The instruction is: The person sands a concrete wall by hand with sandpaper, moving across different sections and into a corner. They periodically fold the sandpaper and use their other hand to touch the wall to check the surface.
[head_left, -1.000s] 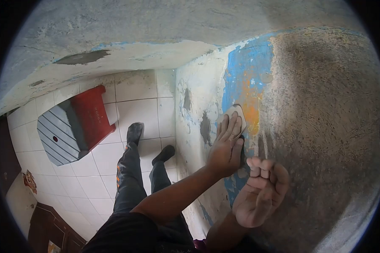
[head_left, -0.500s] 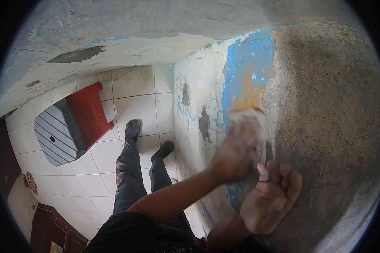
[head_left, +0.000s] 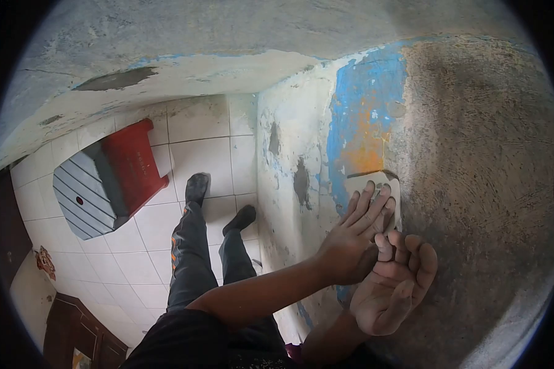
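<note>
My left hand lies over a pale sheet of sandpaper, pressing it to the wall with its fingers stretched across the back. A brown edge shows along the sheet's top. Just above it, the wall has a blue paint patch with an orange worn area. My right hand is beside the left wrist, close to the rough grey-brown wall surface. Its palm faces me, the fingers are loosely curled and apart, and nothing is in them.
A red and grey plastic step stool lies on its side on the white tiled floor. My feet are close to the wall's base. A brown wooden cabinet stands at lower left. Peeling white wall meets another wall at the corner.
My left hand has slid down the wall a little with the sandpaper, uncovering more of the orange area. My right hand has stayed nearly in place, its thumb now further out.
</note>
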`<state>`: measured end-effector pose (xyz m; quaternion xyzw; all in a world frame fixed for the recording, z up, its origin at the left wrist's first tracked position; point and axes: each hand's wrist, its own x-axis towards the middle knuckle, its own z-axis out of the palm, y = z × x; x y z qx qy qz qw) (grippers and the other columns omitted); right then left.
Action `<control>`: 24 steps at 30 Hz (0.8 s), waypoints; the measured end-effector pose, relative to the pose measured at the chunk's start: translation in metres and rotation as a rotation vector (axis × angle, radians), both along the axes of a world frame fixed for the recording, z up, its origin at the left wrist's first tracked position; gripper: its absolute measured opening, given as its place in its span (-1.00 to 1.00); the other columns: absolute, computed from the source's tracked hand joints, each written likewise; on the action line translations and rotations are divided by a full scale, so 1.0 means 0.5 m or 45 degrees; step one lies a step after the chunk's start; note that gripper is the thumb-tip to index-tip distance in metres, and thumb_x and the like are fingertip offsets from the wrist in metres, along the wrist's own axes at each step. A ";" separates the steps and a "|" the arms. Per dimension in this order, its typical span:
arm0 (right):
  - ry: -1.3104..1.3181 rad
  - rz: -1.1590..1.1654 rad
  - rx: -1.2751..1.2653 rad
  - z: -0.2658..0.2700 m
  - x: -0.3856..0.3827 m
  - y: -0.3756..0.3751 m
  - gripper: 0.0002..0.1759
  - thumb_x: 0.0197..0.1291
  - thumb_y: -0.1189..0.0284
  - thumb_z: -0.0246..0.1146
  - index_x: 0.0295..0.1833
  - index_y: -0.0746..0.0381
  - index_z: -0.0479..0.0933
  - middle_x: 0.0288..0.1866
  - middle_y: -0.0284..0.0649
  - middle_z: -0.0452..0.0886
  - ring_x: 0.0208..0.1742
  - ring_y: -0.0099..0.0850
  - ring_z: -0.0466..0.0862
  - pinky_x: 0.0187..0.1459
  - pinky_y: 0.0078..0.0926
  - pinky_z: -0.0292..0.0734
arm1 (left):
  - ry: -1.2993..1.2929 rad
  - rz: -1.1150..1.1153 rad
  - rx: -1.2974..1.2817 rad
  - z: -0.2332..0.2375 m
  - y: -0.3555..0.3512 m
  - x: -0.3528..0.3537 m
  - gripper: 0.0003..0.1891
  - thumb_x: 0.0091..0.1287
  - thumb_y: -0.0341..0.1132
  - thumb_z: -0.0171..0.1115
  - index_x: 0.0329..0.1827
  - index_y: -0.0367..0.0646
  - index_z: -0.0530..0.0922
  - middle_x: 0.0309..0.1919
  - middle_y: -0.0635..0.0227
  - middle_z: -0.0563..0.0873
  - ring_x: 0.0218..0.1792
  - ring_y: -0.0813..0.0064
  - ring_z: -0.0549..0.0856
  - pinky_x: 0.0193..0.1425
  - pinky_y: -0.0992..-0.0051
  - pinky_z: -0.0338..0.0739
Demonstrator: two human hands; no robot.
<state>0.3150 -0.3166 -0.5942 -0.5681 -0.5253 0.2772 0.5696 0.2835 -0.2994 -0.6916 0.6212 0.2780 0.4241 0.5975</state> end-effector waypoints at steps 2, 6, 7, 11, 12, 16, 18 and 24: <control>0.002 0.000 0.005 0.004 -0.002 -0.001 -0.39 0.39 0.31 -0.12 0.40 0.50 0.11 0.35 0.10 0.37 0.33 -0.09 0.46 0.30 -0.14 0.45 | 0.082 0.046 -0.072 -0.056 0.004 0.006 -0.44 0.45 -0.30 -0.10 0.47 -0.38 0.15 0.49 -0.16 0.12 0.51 -0.25 0.00 0.55 0.02 -0.04; 0.101 -0.209 0.041 0.004 -0.019 0.002 -0.39 0.38 0.24 0.07 0.33 0.48 0.20 0.15 0.17 0.51 0.20 -0.06 0.57 0.24 -0.12 0.46 | 0.129 0.073 -0.178 -0.029 0.022 0.003 -0.41 0.39 -0.34 -0.03 0.48 -0.35 0.15 0.49 -0.18 0.09 0.50 -0.30 0.00 0.54 -0.07 -0.08; 0.104 -0.206 0.039 0.003 -0.019 0.004 -0.39 0.38 0.24 0.07 0.33 0.48 0.20 0.15 0.17 0.51 0.20 -0.06 0.57 0.24 -0.12 0.46 | 0.002 0.074 -0.122 -0.004 0.006 0.001 -0.40 0.37 -0.35 -0.02 0.46 -0.39 0.16 0.47 -0.23 0.12 0.48 -0.36 0.03 0.52 -0.14 -0.10; 0.058 -0.212 -0.002 0.005 -0.022 0.003 -0.40 0.39 0.24 0.06 0.33 0.48 0.19 0.16 0.19 0.50 0.20 -0.06 0.57 0.24 -0.14 0.46 | 0.291 0.008 0.058 -0.056 0.012 0.003 -0.38 0.35 -0.39 -0.03 0.46 -0.46 0.11 0.45 -0.28 0.14 0.49 -0.33 0.01 0.52 -0.14 -0.12; 0.064 -0.214 0.018 0.007 -0.023 0.004 -0.40 0.39 0.24 0.06 0.33 0.48 0.19 0.15 0.20 0.50 0.20 -0.06 0.57 0.24 -0.15 0.46 | 0.132 0.139 -0.322 -0.059 0.024 0.000 -0.40 0.36 -0.38 -0.04 0.43 -0.51 0.12 0.45 -0.30 0.13 0.51 -0.30 0.00 0.54 -0.11 -0.14; 0.057 -0.134 0.010 0.001 -0.016 0.007 -0.40 0.40 0.25 0.05 0.34 0.48 0.18 0.16 0.20 0.50 0.20 -0.08 0.57 0.24 -0.15 0.46 | 0.005 0.070 -0.216 -0.004 0.004 0.003 -0.43 0.39 -0.34 -0.06 0.41 -0.51 0.16 0.44 -0.31 0.13 0.51 -0.28 0.02 0.55 -0.07 -0.14; 0.056 -0.194 0.009 -0.003 -0.019 0.007 -0.41 0.40 0.25 0.05 0.34 0.48 0.18 0.16 0.19 0.50 0.19 -0.08 0.57 0.24 -0.15 0.47 | 0.024 0.049 -0.147 -0.019 0.005 -0.010 -0.46 0.37 -0.36 -0.04 0.35 -0.52 0.22 0.44 -0.32 0.14 0.50 -0.29 0.03 0.54 -0.09 -0.14; 0.056 -0.211 -0.015 0.003 -0.022 0.005 -0.40 0.40 0.26 0.05 0.36 0.47 0.18 0.16 0.18 0.50 0.19 -0.08 0.57 0.23 -0.15 0.47 | 0.073 0.101 -0.043 -0.030 0.019 0.001 -0.63 0.29 -0.44 0.01 0.11 -0.50 0.41 0.41 -0.30 0.20 0.48 -0.31 0.09 0.51 -0.16 -0.05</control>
